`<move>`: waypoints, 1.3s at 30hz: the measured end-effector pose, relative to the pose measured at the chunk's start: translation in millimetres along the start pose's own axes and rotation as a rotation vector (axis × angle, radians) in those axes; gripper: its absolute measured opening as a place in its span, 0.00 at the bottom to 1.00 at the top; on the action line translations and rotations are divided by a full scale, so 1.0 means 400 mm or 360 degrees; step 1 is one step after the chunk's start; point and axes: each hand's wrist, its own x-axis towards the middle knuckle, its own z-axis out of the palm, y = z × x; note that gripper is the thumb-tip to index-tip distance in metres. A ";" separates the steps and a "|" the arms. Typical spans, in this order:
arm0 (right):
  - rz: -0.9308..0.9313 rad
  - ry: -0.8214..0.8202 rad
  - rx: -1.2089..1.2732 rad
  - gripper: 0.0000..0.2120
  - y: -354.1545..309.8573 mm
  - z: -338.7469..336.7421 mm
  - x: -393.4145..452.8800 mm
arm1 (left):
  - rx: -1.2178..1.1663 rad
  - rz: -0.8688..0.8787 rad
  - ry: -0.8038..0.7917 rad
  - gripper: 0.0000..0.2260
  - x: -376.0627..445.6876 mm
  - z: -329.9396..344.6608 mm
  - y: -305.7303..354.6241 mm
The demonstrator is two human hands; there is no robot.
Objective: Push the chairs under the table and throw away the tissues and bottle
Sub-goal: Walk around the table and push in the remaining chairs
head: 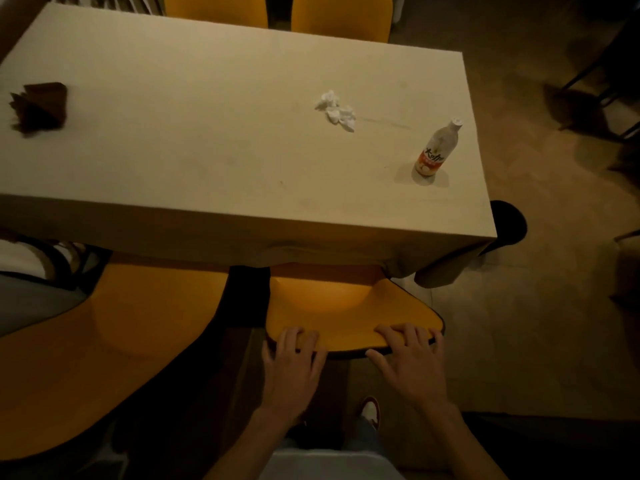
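Note:
A yellow chair [349,306] stands at the near side of the cream-covered table [207,140], its seat partly under the tabletop. My left hand [294,368] and my right hand [412,362] both grip the top edge of its backrest, fingers curled over the rim. Crumpled white tissues [336,110] lie on the table right of centre. A white drink bottle [436,150] with an orange label stands upright near the table's right end. A second yellow chair [114,341] sits to the left, farther out from the table.
A dark brown folded napkin [40,107] lies at the table's left end. Two more yellow chairs [277,8] stand at the far side. A black round bin [507,221] shows past the table's right corner. Dark furniture legs [595,91] stand at the right.

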 end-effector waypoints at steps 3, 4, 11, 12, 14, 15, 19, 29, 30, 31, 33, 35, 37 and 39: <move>0.0019 0.0021 0.0030 0.28 -0.022 0.009 0.003 | -0.0098 -0.0079 -0.0015 0.29 0.002 0.009 -0.001; 0.0021 0.0035 0.0032 0.28 -0.025 0.011 0.006 | -0.0115 -0.0072 0.0017 0.29 0.009 0.011 -0.001; 0.0075 0.0046 0.0075 0.29 -0.068 0.013 0.032 | 0.0020 -0.0009 0.0055 0.29 0.048 -0.010 -0.044; 0.0080 0.0053 0.0082 0.30 -0.075 0.016 0.035 | 0.0075 0.0006 0.0048 0.29 0.055 -0.015 -0.053; 0.0084 0.0044 0.0109 0.30 -0.087 0.021 0.044 | 0.0128 0.0042 0.0037 0.28 0.067 -0.029 -0.070; 0.0082 0.0044 0.0121 0.30 -0.094 0.024 0.052 | 0.0128 0.0053 0.0030 0.27 0.074 -0.037 -0.080; 0.0100 0.0063 0.0178 0.29 -0.125 0.033 0.090 | 0.0118 0.0075 0.0031 0.27 0.111 -0.059 -0.118; 0.0143 0.0064 0.0182 0.30 -0.173 0.034 0.168 | 0.0110 0.0148 0.0053 0.29 0.197 -0.104 -0.169; 0.0140 0.0064 0.0165 0.30 -0.176 0.033 0.178 | 0.0128 0.0148 0.0063 0.29 0.207 -0.111 -0.173; 0.0135 0.0078 0.0157 0.30 -0.178 0.033 0.187 | 0.0141 0.0149 0.0072 0.29 0.216 -0.117 -0.176; 0.0126 0.0093 0.0164 0.29 -0.179 0.029 0.213 | 0.0147 0.0153 0.0099 0.29 0.239 -0.130 -0.180; 0.0120 0.0078 0.0181 0.28 -0.178 0.024 0.246 | 0.0147 0.0168 0.0127 0.28 0.267 -0.142 -0.182; 0.0109 0.0068 0.0168 0.28 -0.174 0.019 0.276 | 0.0147 0.0174 0.0150 0.28 0.294 -0.149 -0.180; 0.0102 0.0066 0.0157 0.28 -0.163 0.013 0.305 | 0.0132 0.0172 0.0180 0.27 0.323 -0.155 -0.174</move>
